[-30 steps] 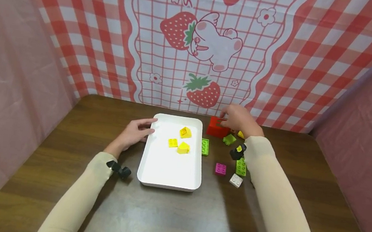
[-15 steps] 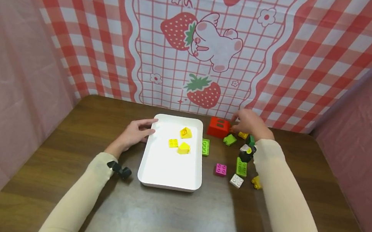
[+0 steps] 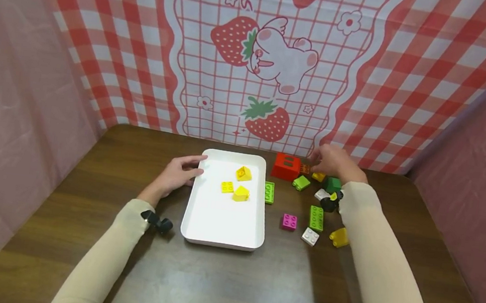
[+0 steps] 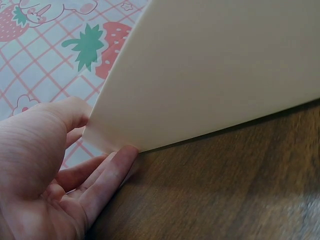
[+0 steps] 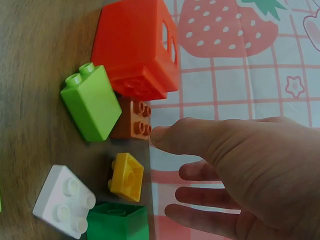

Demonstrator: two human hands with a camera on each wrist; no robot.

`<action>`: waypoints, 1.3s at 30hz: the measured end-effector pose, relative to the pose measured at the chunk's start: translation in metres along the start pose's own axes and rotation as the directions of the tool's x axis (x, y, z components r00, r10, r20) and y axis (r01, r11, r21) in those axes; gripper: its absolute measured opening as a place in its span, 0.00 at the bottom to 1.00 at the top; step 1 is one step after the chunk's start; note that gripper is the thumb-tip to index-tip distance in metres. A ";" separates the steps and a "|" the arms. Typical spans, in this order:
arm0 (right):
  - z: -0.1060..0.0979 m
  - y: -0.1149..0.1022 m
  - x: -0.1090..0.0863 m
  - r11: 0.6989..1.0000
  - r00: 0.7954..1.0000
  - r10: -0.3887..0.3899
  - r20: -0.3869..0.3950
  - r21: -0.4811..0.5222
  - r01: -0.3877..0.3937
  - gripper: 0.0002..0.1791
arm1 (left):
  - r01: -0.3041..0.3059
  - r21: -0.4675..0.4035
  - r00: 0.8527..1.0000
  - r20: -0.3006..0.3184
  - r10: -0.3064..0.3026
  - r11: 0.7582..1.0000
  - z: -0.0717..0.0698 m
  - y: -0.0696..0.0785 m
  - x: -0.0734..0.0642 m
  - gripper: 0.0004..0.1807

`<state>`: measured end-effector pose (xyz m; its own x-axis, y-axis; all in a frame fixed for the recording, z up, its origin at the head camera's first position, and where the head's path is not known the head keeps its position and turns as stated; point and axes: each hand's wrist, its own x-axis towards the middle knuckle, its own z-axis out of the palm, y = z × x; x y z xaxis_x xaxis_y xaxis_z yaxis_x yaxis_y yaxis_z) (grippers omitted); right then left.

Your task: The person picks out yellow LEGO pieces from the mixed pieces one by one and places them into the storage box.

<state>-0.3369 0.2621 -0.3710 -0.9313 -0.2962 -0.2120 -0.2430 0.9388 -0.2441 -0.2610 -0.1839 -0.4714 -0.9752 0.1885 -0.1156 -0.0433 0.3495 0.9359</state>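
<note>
A white tray (image 3: pixel 224 220) lies on the wooden table with several yellow bricks inside, among them a small studded one (image 3: pixel 227 187). My left hand (image 3: pixel 178 173) grips the tray at its far left corner; the left wrist view shows fingers (image 4: pixel 112 175) against the outer wall and low edge. At the back right, my right hand (image 3: pixel 337 164) hovers beside loose bricks, holding nothing, fingers spread. Its thumb tip is right at an orange-brown brick (image 5: pixel 131 120). Close by are a yellow-orange brick (image 5: pixel 127 176), a dark green brick (image 5: pixel 120 222) and a red window block (image 5: pixel 132 45).
Right of the tray lie a flat lime brick (image 3: pixel 269 192), a magenta brick (image 3: pixel 289 222), a green brick (image 3: pixel 316 218), a white brick (image 3: pixel 310 236) and a yellow one (image 3: pixel 339 237). A strawberry-print cloth (image 3: pixel 269 119) hangs behind the table's back edge.
My right hand has moved right, away from the red block, uncovering the orange-brown brick and the dark green brick. The left hand and the tray have stayed in place.
</note>
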 end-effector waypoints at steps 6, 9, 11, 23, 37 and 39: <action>0.006 0.006 0.002 1.000 1.000 -0.014 0.019 0.005 0.014 0.13 | 0.003 0.000 1.000 0.000 -0.003 1.000 0.000 0.000 0.000 0.31; 0.009 0.008 0.004 1.000 1.000 -0.010 0.015 0.029 0.009 0.13 | 0.004 -0.003 1.000 -0.001 -0.004 1.000 0.001 0.000 0.000 0.31; 0.011 0.009 0.005 0.999 1.000 -0.008 0.014 0.038 0.007 0.14 | 0.007 -0.005 1.000 -0.002 -0.007 1.000 0.001 0.000 0.000 0.31; 0.019 0.017 0.004 1.000 1.000 0.010 0.019 0.019 -0.011 0.12 | 0.008 -0.008 1.000 -0.003 -0.008 1.000 0.000 -0.002 0.001 0.31; 0.052 0.070 0.052 0.999 0.999 0.039 0.024 0.007 -0.040 0.14 | 0.004 -0.003 1.000 -0.009 -0.004 1.000 0.000 -0.002 0.001 0.31; 0.056 0.074 0.056 0.999 0.999 0.036 0.021 0.007 -0.036 0.14 | 0.004 -0.003 1.000 -0.008 -0.004 1.000 0.000 -0.002 0.001 0.31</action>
<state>-0.3920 0.3047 -0.4537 -0.9335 -0.2655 -0.2408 -0.2070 0.9478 -0.2425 -0.2621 -0.1841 -0.4735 -0.9767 0.1802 -0.1167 -0.0479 0.3473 0.9365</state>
